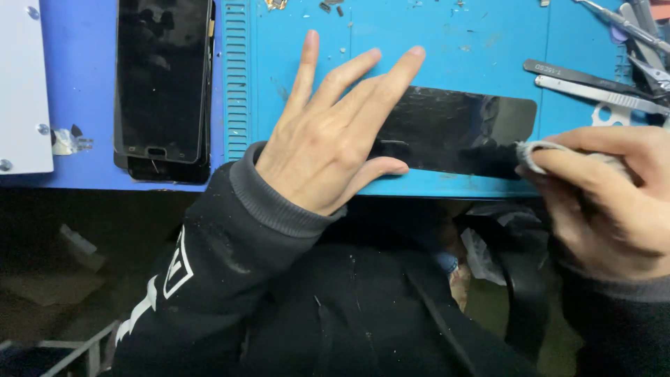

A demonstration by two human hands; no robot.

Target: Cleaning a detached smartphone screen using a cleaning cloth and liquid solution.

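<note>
At tabletop's near edge, on blue ribbed mat (488,42) | left hand (328,146) open, flat on glossy black glass panel (460,129) | right hand (607,188) grasping grey cloth wad (537,152) at panel's right end | steel tweezers (600,94) at far right corner

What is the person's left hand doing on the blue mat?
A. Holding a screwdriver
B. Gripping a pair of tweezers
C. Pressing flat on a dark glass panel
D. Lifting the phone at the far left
C: the left hand lies with fingers spread on the dark glass panel, while the right hand holds a small cloth at the panel's edge.
</note>
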